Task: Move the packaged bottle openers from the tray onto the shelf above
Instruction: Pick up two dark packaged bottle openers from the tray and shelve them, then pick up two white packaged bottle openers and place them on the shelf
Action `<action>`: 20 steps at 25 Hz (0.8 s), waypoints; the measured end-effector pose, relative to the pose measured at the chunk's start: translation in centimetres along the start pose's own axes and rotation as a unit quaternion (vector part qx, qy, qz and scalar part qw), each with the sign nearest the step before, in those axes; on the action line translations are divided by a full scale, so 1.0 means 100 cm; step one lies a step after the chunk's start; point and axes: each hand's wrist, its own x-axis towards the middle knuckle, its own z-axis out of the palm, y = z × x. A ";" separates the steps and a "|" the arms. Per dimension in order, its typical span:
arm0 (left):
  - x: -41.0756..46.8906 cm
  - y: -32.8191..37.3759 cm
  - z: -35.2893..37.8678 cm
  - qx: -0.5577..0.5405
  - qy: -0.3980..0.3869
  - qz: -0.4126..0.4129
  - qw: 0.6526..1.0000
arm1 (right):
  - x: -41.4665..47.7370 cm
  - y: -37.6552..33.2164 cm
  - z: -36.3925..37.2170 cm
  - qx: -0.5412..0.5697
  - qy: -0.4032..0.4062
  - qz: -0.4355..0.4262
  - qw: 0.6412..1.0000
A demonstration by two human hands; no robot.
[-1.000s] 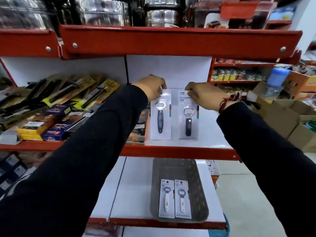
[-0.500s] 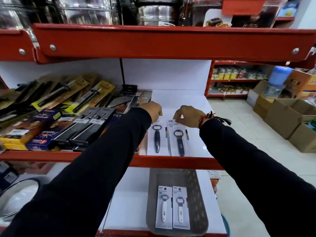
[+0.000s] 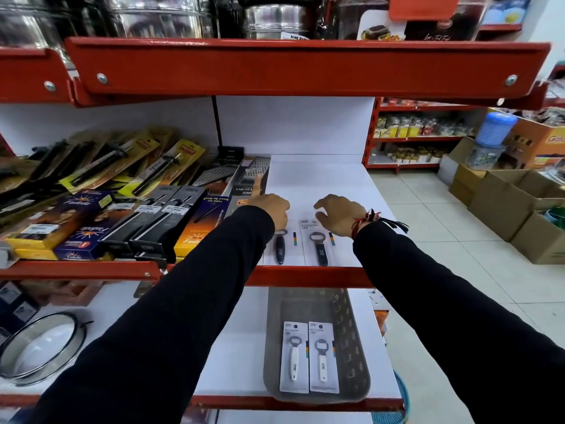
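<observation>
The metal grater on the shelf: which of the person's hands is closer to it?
Left. The left hand lies just in front of the grater, forefinger pointing onto it. The right hand hovers farther right, over a dark-handled opener pack.

Black long sleeves (image 3: 171, 325); red-and-black thread bracelet (image 3: 371, 220) on right wrist.

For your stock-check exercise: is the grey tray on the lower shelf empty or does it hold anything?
Not empty. The grey tray holds two packaged white-handled bottle openers, lying flat side by side at its left; its right half is bare.
</observation>
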 end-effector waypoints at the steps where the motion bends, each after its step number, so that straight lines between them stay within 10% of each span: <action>1: -0.007 0.001 -0.004 -0.007 0.017 0.010 1.000 | -0.006 0.001 0.000 0.005 0.016 0.001 1.000; 12: -0.139 0.046 -0.012 -0.182 0.217 0.084 0.955 | -0.140 -0.004 -0.002 0.074 0.167 -0.088 0.979; 20: -0.202 0.082 0.056 -0.242 0.074 0.073 0.965 | -0.222 -0.008 0.063 0.105 0.064 -0.115 0.986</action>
